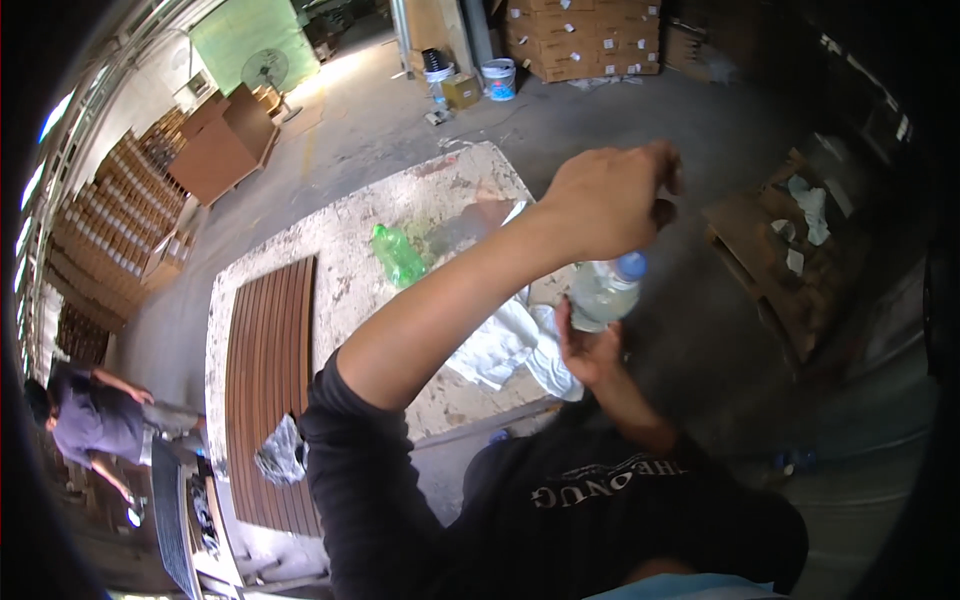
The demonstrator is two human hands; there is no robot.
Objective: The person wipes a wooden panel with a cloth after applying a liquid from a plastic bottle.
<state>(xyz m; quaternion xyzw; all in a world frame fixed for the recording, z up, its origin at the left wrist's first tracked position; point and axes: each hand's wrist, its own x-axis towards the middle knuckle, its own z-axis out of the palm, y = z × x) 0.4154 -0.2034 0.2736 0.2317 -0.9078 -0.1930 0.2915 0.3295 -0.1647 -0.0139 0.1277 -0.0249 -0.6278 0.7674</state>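
Observation:
A clear plastic bottle [603, 297] with a blue cap [631, 265] and what looks like liquid inside is tilted beside the table's right edge. My right hand [597, 355] grips its lower part from below. Stretched across the table, my left arm ends in my left hand [615, 195], just above the cap. Its fingers curl loosely, with a gap to the thumb and nothing visible between them. White cloth [500, 345] lies on the table under my left forearm. Beyond the forearm lies a green plastic bottle [398, 257] on its side.
A brown slatted panel [268, 370] lies on the worn table [370, 205], with crumpled clear plastic [283, 452] on it. Another person [100, 415] stands at far left. A wooden pallet [770, 265] is at right; stacked cartons [582, 40] and a bucket [498, 80] are behind.

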